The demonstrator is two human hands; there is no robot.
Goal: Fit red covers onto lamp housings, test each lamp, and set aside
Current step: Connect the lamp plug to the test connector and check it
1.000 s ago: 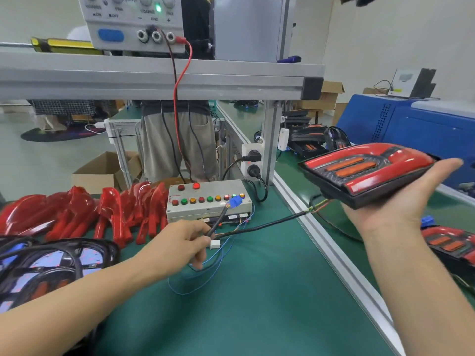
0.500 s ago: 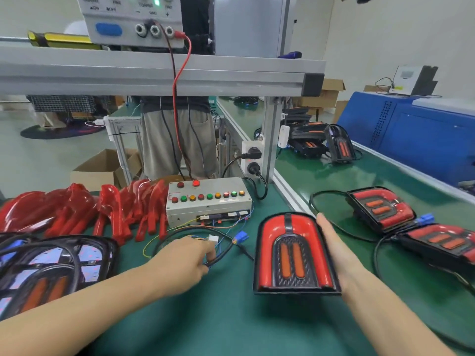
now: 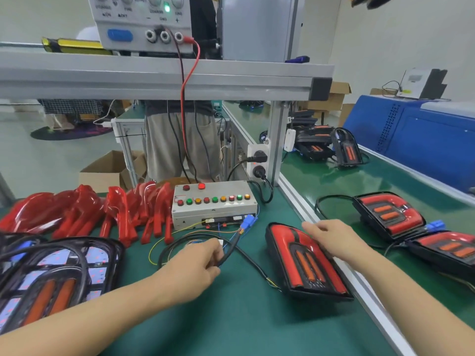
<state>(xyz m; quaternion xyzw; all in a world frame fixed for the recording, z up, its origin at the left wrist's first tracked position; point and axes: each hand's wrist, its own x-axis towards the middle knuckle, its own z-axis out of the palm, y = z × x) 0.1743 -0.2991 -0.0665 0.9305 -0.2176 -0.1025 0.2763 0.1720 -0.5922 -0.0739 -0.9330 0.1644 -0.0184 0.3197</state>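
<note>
A lamp with a red cover (image 3: 305,263) lies face up on the green mat, its right side at the aluminium rail. My right hand (image 3: 334,240) rests on its upper right part with fingers loosely spread, not gripping. My left hand (image 3: 195,268) pinches the lamp's black cable (image 3: 253,267), which runs to the lamp's lower left corner. The cable's blue connector (image 3: 248,222) sits at the front of the grey test box (image 3: 213,209). Loose red covers (image 3: 77,211) are piled at the left. Uncovered housings (image 3: 51,276) lie at the near left.
Two covered lamps (image 3: 388,217) (image 3: 447,250) lie on the green conveyor (image 3: 334,181) to the right, more lamps (image 3: 347,150) farther back. A power supply (image 3: 144,24) stands on the overhead shelf, its red lead hanging down. A person stands behind the bench.
My right hand brought the lamp from over the conveyor down onto the mat and now lies on top of it. My left hand kept the cable; the blue connector now sits at the test box.
</note>
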